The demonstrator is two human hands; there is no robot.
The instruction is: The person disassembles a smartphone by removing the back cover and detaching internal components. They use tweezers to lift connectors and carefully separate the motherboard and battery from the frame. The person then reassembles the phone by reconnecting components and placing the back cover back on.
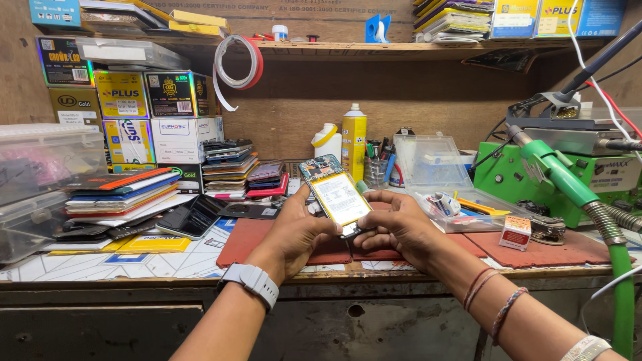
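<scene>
Holding: both hands clamp an opened smartphone [336, 194], back cover off, battery facing up, tilted above the red mat [267, 235].
Left hand [294, 230]: closed on the phone's left edge, thumb on the battery.
Right hand [396, 226]: closed on the lower right corner, fingertips pinching the frame.
Doing it well: probably grip by the frame, press lightly on the battery, keep it over the mat.
Nearby: stacked phones [227, 164], yellow bottle [354, 142], clear plastic parts box [435, 167].
</scene>
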